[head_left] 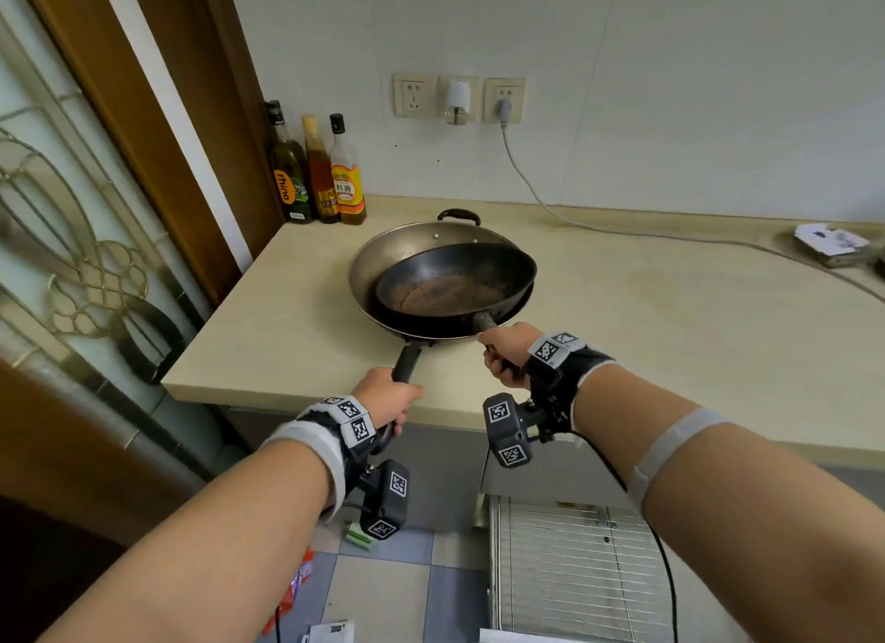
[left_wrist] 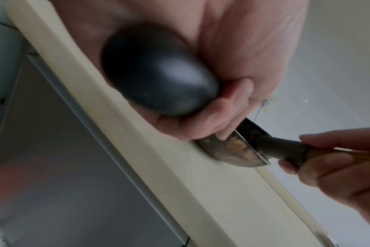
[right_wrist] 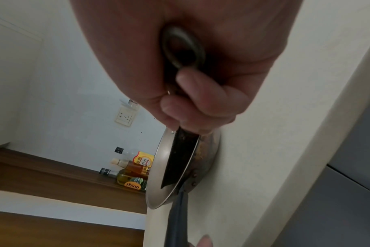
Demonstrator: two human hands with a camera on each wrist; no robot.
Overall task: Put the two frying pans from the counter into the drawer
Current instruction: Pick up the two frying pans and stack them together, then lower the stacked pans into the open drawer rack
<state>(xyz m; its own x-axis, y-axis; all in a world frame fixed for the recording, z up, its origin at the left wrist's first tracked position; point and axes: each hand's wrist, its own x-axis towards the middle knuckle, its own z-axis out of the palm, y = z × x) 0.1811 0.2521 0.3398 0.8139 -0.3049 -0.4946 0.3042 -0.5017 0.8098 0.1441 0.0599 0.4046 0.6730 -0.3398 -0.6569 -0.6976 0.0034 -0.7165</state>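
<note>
A large metal frying pan [head_left: 383,254] sits on the beige counter [head_left: 646,317], a loop handle at its far rim. A smaller black pan [head_left: 455,278] lies tilted inside it. My left hand [head_left: 390,398] grips the large pan's black handle [head_left: 407,362] at the counter's front edge. My right hand [head_left: 507,352] grips the small pan's handle [head_left: 483,322]. In the left wrist view my left hand [left_wrist: 201,107] wraps the rounded black handle end [left_wrist: 158,83]. In the right wrist view my right hand [right_wrist: 190,93] curls round a handle with a metal ring [right_wrist: 183,48]. No drawer shows open.
Three bottles [head_left: 316,173] stand at the counter's back left corner. Wall sockets [head_left: 459,99] with a grey cord [head_left: 574,218] are behind the pans. A paper packet [head_left: 831,242] lies far right. Grey cabinet fronts [head_left: 445,475] and a wire rack [head_left: 574,570] are below the counter.
</note>
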